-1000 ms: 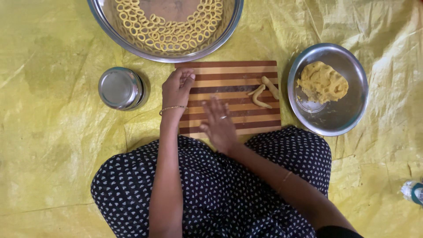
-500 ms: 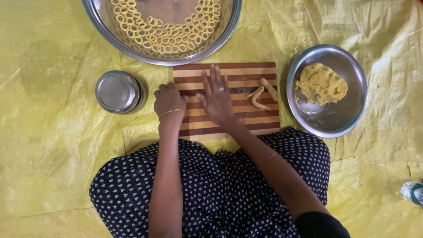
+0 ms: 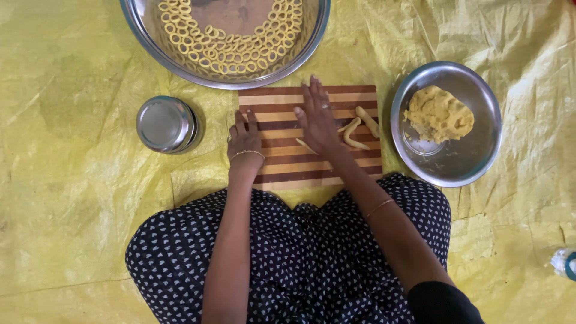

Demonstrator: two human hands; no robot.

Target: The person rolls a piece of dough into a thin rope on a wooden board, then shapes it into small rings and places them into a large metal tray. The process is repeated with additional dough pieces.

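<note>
Pressing down flat, your right hand (image 3: 316, 120) lies palm-down on the striped wooden cutting board (image 3: 282, 168), fingers straight and close together, with a thin rope of yellow dough (image 3: 306, 146) showing just under the heel of the palm. Your left hand (image 3: 244, 139) rests at the board's left edge, fingers loosely curled on the wood and holding nothing.

Just right of your right hand lie two short dough pieces (image 3: 359, 126), touching each other on the board. Beyond them, off the board, the steel bowl (image 3: 480, 156) holds the lump of dough (image 3: 439, 113). At the top, the large steel tray (image 3: 150, 48) carries many small dough rings (image 3: 234, 51), and a lidded steel container (image 3: 165, 124) stands left of the board on the yellow sheet (image 3: 72, 198).

Judging by its look, the dough is soft, light and easily squashed, probably a little tacky. You would do best to bear on it evenly with the flat palm, and lift a rope near both ends, since a thin strand would likely stretch or tear if pinched in the middle.
</note>
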